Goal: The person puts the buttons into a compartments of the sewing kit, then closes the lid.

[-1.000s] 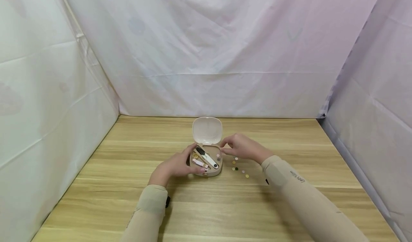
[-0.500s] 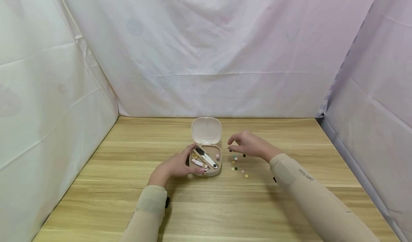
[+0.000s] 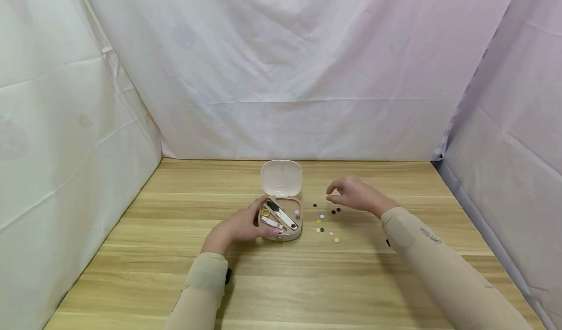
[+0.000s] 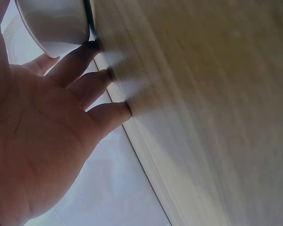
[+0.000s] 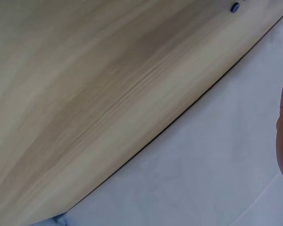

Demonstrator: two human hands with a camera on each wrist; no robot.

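In the head view a beige hinged case (image 3: pixel 287 236) stands on the table with its lid (image 3: pixel 282 177) up. Inside lie a slim white-and-black tool (image 3: pixel 283 215), a yellow ring (image 3: pixel 266 213), a small patterned strip (image 3: pixel 272 222), and a few buttons (image 3: pixel 296 212). My left hand (image 3: pixel 239 225) grips the case at its left side, thumb at the front and index finger toward the hinge. The left wrist view shows its other fingertips (image 4: pixel 122 110) low at the tabletop. My right hand (image 3: pixel 357 195) hovers right of the case, thumb and index finger apart, holding nothing, near two black buttons (image 3: pixel 335 211).
Several loose buttons in yellow, white, pink, green and blue (image 3: pixel 322 230) lie scattered between the case and my right forearm. The wooden table (image 3: pixel 281 286) meets white cloth walls (image 3: pixel 281 76) at the back and both sides.
My right hand has moved rightward from the case's right edge, uncovering dark buttons on the table. The left hand and the case have stayed in place.
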